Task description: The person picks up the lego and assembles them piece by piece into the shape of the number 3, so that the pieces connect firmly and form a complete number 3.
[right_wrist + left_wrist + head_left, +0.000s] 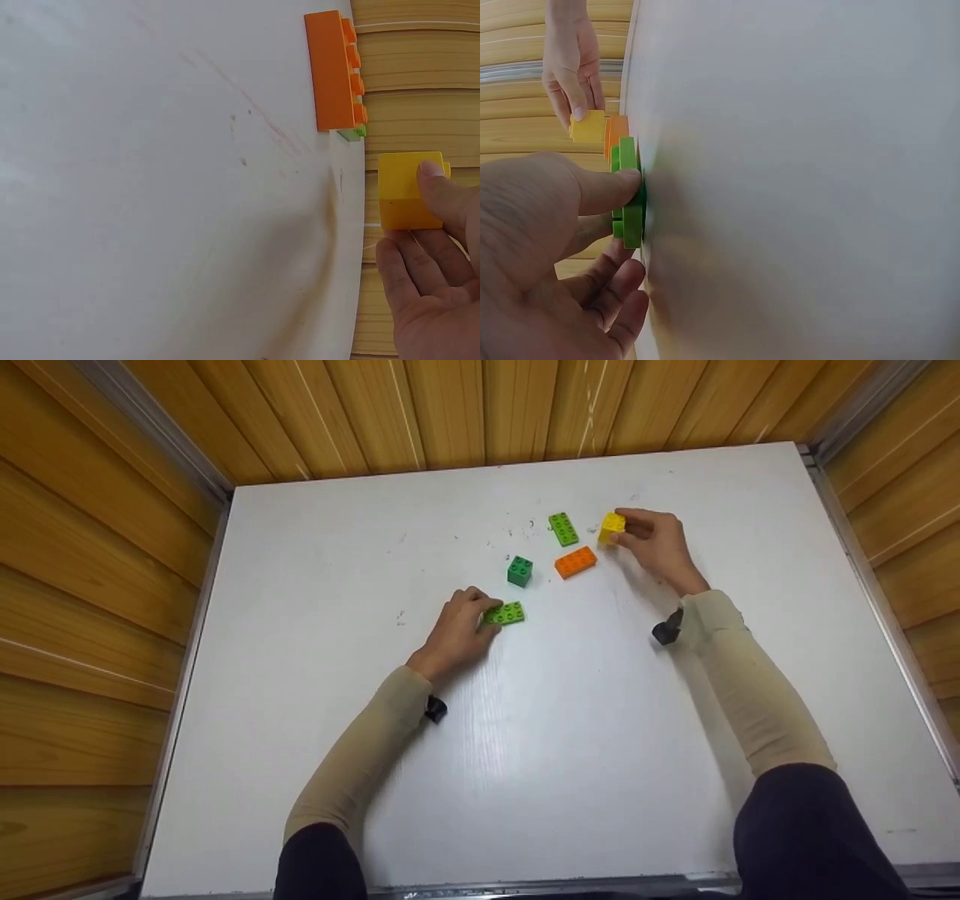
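My left hand [463,628] pinches a flat light-green toy brick [508,613] by its left end, close over the white table. In the left wrist view the thumb lies on one face of that light-green brick [631,193]. Up at the right, my right hand [658,546] grips a square yellow brick [612,526] between thumb and fingers. The right wrist view has the yellow brick [409,190] raised off the tabletop, studs facing away from the table. Between the hands stand a dark-green square brick [520,571] and an orange brick [576,562].
A second flat light-green brick [563,529] lies behind the orange one. Small dark marks dot the white table [315,585] around the bricks. Wood-panelled walls [450,412] enclose the back and both sides, with metal edging along the table.
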Demonstrator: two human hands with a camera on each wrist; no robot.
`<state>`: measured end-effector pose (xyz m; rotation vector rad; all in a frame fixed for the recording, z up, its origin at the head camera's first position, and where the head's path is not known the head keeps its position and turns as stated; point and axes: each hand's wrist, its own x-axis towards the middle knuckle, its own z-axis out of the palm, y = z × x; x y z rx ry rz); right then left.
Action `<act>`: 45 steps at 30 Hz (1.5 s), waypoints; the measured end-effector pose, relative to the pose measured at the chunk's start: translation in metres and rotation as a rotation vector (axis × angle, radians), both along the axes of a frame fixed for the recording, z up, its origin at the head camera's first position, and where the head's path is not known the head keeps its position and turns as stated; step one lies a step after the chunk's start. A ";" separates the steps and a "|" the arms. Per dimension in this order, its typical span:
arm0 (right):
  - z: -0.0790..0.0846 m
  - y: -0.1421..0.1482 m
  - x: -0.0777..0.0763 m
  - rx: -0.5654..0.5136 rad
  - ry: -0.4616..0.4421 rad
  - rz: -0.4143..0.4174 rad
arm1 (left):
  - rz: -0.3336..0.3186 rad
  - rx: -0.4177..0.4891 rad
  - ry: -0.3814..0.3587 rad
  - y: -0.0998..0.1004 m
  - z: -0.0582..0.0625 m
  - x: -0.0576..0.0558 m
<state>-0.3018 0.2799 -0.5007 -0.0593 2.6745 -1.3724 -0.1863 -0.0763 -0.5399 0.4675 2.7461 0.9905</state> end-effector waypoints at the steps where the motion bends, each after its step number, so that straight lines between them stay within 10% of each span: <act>1: 0.000 -0.001 0.001 -0.005 0.002 0.006 | 0.000 -0.005 0.000 0.000 0.000 0.000; 45: -0.003 -0.021 0.066 -0.061 0.081 0.138 | -0.007 0.115 -0.039 0.006 -0.006 -0.003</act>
